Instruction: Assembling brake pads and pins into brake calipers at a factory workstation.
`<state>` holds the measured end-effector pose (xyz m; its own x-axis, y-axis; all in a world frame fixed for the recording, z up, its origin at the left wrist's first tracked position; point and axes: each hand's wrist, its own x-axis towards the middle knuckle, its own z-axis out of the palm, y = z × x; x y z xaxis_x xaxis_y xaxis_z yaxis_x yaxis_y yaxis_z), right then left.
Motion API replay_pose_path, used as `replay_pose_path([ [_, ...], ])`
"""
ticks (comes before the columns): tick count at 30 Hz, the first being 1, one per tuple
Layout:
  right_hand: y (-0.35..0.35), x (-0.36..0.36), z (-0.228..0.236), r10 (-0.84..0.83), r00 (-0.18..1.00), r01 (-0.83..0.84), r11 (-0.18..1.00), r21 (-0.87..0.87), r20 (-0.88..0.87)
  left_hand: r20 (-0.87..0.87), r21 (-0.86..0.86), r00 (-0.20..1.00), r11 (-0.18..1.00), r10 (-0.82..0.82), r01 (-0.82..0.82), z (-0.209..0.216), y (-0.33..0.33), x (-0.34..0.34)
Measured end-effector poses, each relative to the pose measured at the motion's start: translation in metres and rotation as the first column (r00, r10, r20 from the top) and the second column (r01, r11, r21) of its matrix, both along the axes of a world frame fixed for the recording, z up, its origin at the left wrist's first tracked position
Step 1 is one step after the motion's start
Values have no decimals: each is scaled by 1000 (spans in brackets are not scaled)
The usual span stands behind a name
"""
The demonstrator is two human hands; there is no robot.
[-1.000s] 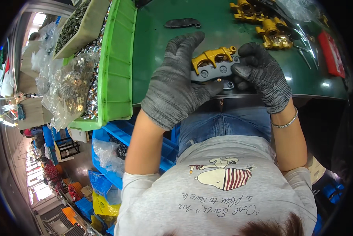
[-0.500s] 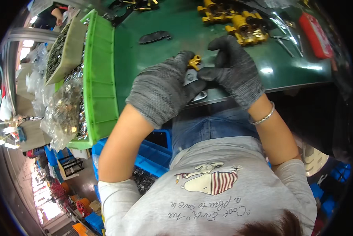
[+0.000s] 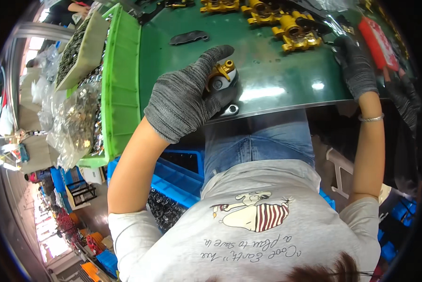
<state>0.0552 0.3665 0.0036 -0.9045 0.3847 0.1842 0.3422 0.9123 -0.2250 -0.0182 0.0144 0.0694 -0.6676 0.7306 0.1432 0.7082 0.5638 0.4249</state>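
Note:
My left hand (image 3: pixel 180 96), in a grey knit glove, is closed around a small metal part (image 3: pixel 218 83) with a gold arm and a silver rounded body. Below it, at the bench edge, a silver ring-shaped metal end (image 3: pixel 230 110) sticks out. My right hand (image 3: pixel 355 68), also gloved, reaches to the right side of the bench beside a red box. Its fingers are bent together over the spot with the slim metal tools; what they hold is hidden. A flat dark curved piece (image 3: pixel 189 37) lies on the green bench beyond my left hand.
Several gold metal castings (image 3: pixel 298 35) stand along the back of the green bench (image 3: pixel 173 61). A green crate (image 3: pixel 121 89) with small metal parts borders the left. Far right are a red box (image 3: pixel 377 44) and another person's gloved hand (image 3: pixel 405 98). A blue crate (image 3: pixel 180 181) sits below.
My right hand has left the metal part and moved right to the tools. My left hand keeps hold of the part, now turned to show more of it. Another person's gloved hand appears at right.

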Motion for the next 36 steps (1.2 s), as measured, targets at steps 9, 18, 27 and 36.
replay_pose_path([
  [9, -108, 31, 36, 130, 828, -520, 542, -660, -545, 259, 640, 957, 766, -130, -69, -31, -20, 9],
  [18, -182, 30, 34, -205, 728, -655, 73, -752, -654, 658, 751, 631, 413, -410, -515, -41, -5, 42],
  [27, -176, 39, 32, -122, 784, -576, 224, -786, -609, 666, 745, 589, 367, -457, -557, -47, -6, 51],
  [36, -179, 43, 33, 103, 787, -585, 441, -681, -609, 631, 725, 740, 518, -234, -454, -42, -9, 58],
])
